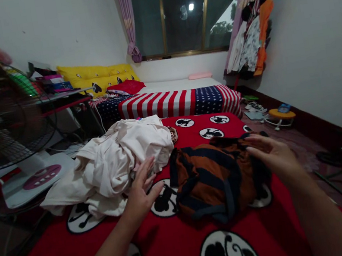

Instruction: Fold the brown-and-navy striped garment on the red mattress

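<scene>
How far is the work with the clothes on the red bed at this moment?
Done: nothing looks folded yet. In hand: the right hand grips the edge of the crumpled brown and navy striped garment, and the left hand, fingers spread, rests against the cream clothes pile. Left: the striped garment lies bunched on the red blanket, and the cream pile is a loose heap.
</scene>
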The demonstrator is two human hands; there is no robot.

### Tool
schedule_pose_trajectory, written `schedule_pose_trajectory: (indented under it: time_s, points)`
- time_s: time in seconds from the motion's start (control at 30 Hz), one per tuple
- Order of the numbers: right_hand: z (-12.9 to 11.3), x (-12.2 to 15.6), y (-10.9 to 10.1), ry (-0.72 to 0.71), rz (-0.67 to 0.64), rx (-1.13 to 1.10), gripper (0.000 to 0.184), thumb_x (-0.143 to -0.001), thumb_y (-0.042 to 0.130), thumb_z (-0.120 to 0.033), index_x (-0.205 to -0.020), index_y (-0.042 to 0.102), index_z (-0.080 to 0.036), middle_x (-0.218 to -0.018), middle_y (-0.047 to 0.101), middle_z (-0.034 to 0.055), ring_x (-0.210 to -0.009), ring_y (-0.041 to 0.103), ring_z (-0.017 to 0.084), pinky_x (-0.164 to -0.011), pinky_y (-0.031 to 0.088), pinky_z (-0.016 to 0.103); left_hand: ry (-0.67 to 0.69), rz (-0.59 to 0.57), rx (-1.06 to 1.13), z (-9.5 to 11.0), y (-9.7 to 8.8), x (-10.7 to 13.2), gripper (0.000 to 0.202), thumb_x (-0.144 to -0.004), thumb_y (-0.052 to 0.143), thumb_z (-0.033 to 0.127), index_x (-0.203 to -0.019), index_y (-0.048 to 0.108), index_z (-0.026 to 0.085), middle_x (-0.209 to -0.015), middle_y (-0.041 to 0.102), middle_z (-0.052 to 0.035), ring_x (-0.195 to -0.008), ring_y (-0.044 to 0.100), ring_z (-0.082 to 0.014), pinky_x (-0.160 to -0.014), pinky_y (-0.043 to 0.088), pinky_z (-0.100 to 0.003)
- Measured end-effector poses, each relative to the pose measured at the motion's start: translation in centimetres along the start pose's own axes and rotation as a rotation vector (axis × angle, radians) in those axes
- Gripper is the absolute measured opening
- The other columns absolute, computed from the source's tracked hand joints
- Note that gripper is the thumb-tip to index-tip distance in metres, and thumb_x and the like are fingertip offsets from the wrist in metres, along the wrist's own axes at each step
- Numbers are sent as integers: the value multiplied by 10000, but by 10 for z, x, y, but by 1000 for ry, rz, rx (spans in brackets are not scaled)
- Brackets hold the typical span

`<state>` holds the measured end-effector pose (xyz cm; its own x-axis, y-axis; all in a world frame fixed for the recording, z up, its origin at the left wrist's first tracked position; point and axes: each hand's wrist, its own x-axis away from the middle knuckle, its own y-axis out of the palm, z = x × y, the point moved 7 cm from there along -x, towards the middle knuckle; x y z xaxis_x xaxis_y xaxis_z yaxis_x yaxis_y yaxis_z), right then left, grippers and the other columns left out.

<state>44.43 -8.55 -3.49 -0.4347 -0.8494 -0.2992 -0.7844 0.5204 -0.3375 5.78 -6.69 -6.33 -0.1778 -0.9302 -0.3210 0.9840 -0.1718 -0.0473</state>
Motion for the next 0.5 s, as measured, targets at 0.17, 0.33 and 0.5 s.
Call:
schedule_pose_trajectory:
  time_s: [0.17,0.33,0.5]
  points:
    - [-11,38,57,-62,-614,344,356,-614,719,-253,-969,720,-226,-953,718,43,-906,661,247,-825,516,367,106,-260,-396,-1,31,21,191,-871,585,266,-995,724,224,-1029,690,-88,-995,627,-226,-877,499,-331]
    - [0,58,69,-254,-792,671,577,-538,538,-22,-1027,711,-275,-1152,653,26,-1088,597,243,-939,457,363,255,-618,-606,-15,69,48,732,-715,522,4,-1384,475,295,-1447,451,-67,-1329,401,-253,-1122,323,-439]
    - [16,54,51,-280,-690,849,670,-570,502,26,-1134,697,-278,-1438,451,77,-1359,366,309,-1070,358,448,302,-615,-750,-34,68,32,847,-674,430,-57,-1445,370,289,-1516,346,-71,-1368,349,-242,-1133,317,-461]
